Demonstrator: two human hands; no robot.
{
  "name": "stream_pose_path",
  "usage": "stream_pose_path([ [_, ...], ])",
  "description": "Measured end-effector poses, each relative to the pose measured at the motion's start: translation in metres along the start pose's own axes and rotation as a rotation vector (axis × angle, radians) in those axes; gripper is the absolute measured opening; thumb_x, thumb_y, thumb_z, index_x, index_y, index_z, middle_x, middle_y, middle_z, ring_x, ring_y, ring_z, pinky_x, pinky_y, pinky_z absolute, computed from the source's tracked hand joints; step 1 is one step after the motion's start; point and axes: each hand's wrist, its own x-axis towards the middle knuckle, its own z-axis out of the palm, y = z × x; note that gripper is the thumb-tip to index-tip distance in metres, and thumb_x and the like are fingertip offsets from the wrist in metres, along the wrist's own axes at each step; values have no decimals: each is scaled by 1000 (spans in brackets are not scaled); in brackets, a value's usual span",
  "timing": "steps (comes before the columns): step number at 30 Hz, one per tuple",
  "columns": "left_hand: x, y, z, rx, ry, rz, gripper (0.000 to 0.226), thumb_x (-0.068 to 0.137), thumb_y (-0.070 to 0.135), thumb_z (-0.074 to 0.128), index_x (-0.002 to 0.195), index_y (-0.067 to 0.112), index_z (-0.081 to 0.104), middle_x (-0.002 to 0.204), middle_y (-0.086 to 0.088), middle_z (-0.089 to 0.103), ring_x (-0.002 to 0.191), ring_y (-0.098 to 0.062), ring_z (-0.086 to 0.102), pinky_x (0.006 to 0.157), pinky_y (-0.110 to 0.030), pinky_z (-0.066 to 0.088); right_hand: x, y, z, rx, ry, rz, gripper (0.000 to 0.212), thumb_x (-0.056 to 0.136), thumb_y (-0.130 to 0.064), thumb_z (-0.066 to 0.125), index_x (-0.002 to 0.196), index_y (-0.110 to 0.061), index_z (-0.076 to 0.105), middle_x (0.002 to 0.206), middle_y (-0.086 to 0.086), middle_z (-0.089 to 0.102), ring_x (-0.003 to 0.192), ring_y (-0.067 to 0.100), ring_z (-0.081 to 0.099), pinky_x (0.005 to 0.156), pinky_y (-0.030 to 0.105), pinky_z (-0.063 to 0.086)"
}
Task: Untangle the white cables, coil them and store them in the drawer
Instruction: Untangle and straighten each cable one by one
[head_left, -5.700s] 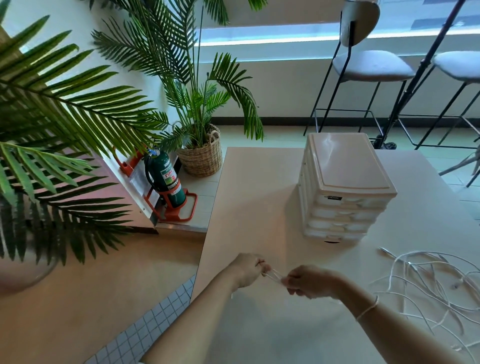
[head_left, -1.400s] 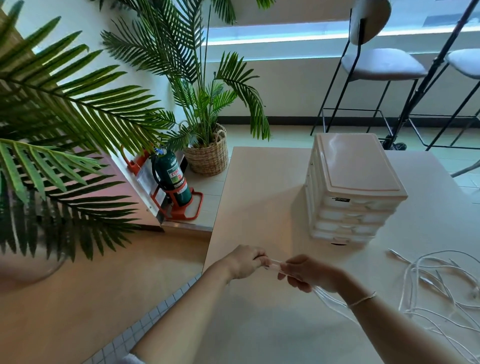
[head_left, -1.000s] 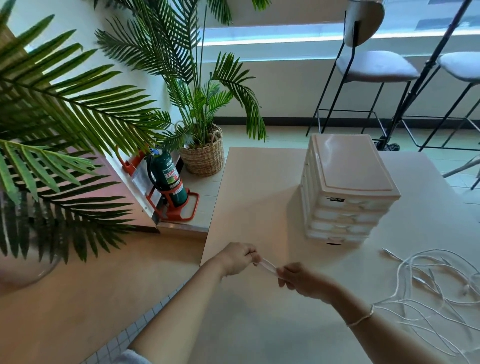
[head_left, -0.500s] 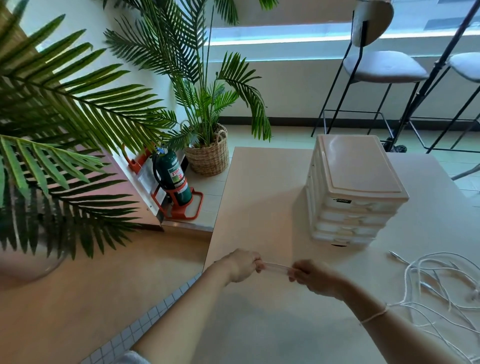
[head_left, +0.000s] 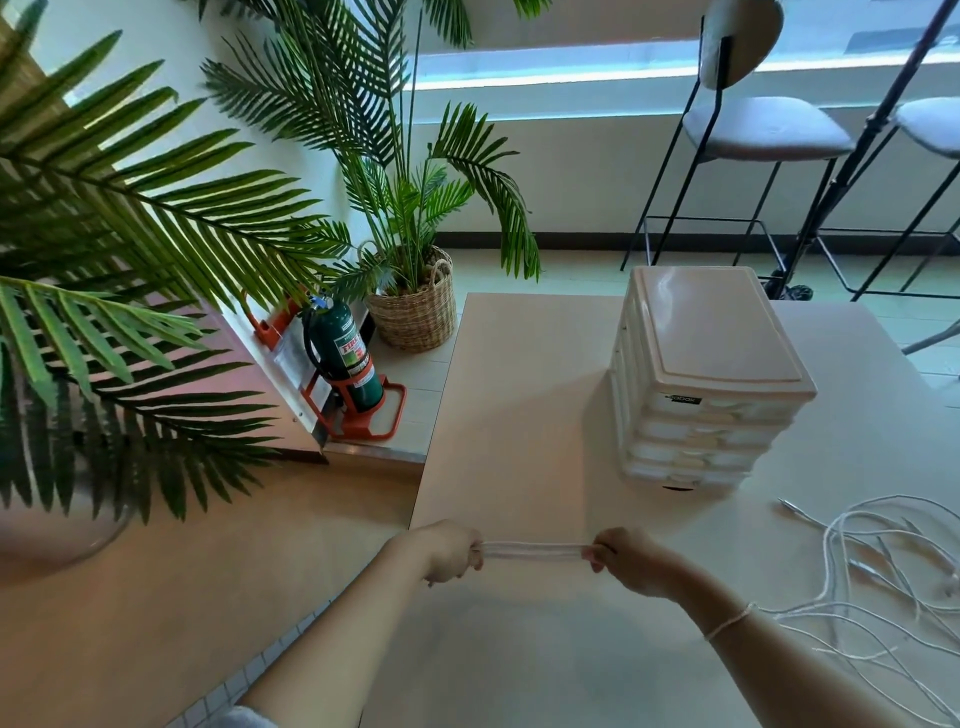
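Both hands are clamped on the same thing: the left hand (head_left: 448, 552) grips one end of a folded white cable bundle (head_left: 535, 551) and the right hand (head_left: 631, 562) pinches the other, so the strands run taut, side to side, just above the table (head_left: 519, 415). The drawer unit (head_left: 709, 384) sits beyond and to the right with every drawer closed, so I'd guess the right hand, being nearer, opens one. The rest of the tangled cables (head_left: 883, 571) lie loose further right, by that forearm.
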Motion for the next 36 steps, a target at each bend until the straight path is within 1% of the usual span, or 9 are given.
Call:
stream_pose_path([
  [2, 0, -5, -1, 64, 28, -15, 37, 91, 1, 30, 113, 15, 56, 107, -13, 57, 85, -26, 49, 71, -30, 43, 2, 0, 1, 11, -17, 4, 39, 98, -22, 41, 59, -29, 43, 64, -9, 43, 53, 4, 38, 48, 14, 28],
  [5, 0, -5, -2, 230, -1, -55, 38, 92, 1, 34, 118, 16, 56, 123, -9, 56, 108, -29, 55, 87, -31, 46, 5, -4, 6, 4, -37, -10, 39, 97, -21, 42, 59, -29, 44, 64, -9, 44, 57, 10, 43, 49, 15, 29],
  [8, -3, 2, -6, 320, -47, -66, 39, 91, 0, 37, 119, 15, 60, 124, -5, 58, 111, -26, 55, 88, -27, 43, 4, -9, 7, 41, -27, -39, 39, 97, -21, 43, 58, -28, 44, 63, -9, 43, 53, 4, 38, 48, 14, 29],
  [11, -3, 22, -8, 100, -108, 50, 28, 90, 7, 47, 114, 9, 60, 116, -11, 61, 91, -18, 50, 68, -22, 40, 1, -16, 3, 105, -14, -71, 38, 97, -20, 44, 59, -26, 45, 61, -8, 40, 53, 3, 35, 46, 13, 27],
  [15, -3, 61, -3, -419, -150, 215, 22, 98, 24, 43, 105, 8, 55, 85, -8, 60, 72, -17, 58, 69, -16, 42, -3, -28, -3, 139, 2, -114, 37, 96, -18, 43, 60, -27, 46, 63, -8, 42, 54, 4, 37, 48, 15, 28],
  [20, -10, 71, -2, -601, -85, 267, 30, 100, 30, 35, 80, 19, 54, 63, 3, 39, 52, -7, 33, 50, -19, 28, -7, -26, -17, 381, -33, -72, 32, 95, -24, 47, 65, -25, 57, 58, -7, 40, 46, 7, 30, 42, 16, 24],
  [24, -12, 75, -12, -321, 44, 269, 26, 101, 28, 36, 86, 17, 55, 68, 6, 43, 66, -12, 42, 55, -19, 31, -9, -16, -28, 534, -185, 16, 31, 97, -27, 45, 72, -16, 60, 56, -3, 36, 35, 4, 27, 39, 17, 20],
  [29, -7, 73, -13, -97, 117, 227, 30, 101, 27, 34, 100, 10, 60, 85, -3, 50, 83, -18, 44, 65, -24, 34, -15, -11, -30, 332, -209, 1, 31, 97, -21, 43, 68, -19, 55, 57, -4, 41, 44, 6, 32, 42, 17, 24],
  [36, -10, 81, -5, -116, 20, 334, 26, 101, 29, 36, 87, 14, 52, 68, 4, 44, 74, -17, 42, 63, -23, 34, -8, 0, -19, 413, 117, 11, 34, 93, -19, 50, 60, -25, 58, 64, -2, 53, 60, 12, 43, 53, 24, 29],
])
